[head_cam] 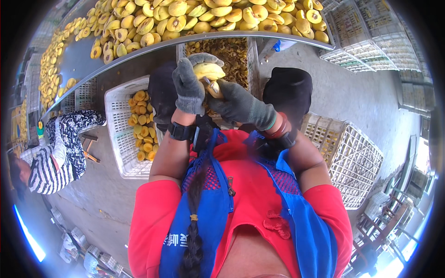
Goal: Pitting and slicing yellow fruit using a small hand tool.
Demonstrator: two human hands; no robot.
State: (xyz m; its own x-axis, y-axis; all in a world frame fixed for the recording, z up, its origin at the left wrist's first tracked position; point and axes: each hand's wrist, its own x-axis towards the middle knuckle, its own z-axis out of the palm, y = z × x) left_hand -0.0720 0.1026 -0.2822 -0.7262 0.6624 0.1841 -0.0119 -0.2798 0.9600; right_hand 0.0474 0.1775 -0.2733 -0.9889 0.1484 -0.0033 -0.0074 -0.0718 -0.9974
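Note:
My left hand [189, 85], in a grey knitted glove, holds a yellow peach half [209, 71] between thumb and fingers. My right hand [240, 104], gloved likewise, grips a small cutting tool [214, 89]; its metal end meets the underside of the fruit. The tool's exact kind is hard to tell behind the fingers. Both hands are close together over a crate [254, 66] of brown and yellow peach scraps [227, 52] between my knees. Just beyond, many halved peaches [177, 22] lie heaped on a metal table [81, 57].
A white plastic crate [116, 100] with peach halves [142, 121] stands at my left. Another crate [354, 163] is at my right. Stacked crates [375, 38] rise at the far right. A co-worker [57, 156] in striped clothing sits at the left beside the table.

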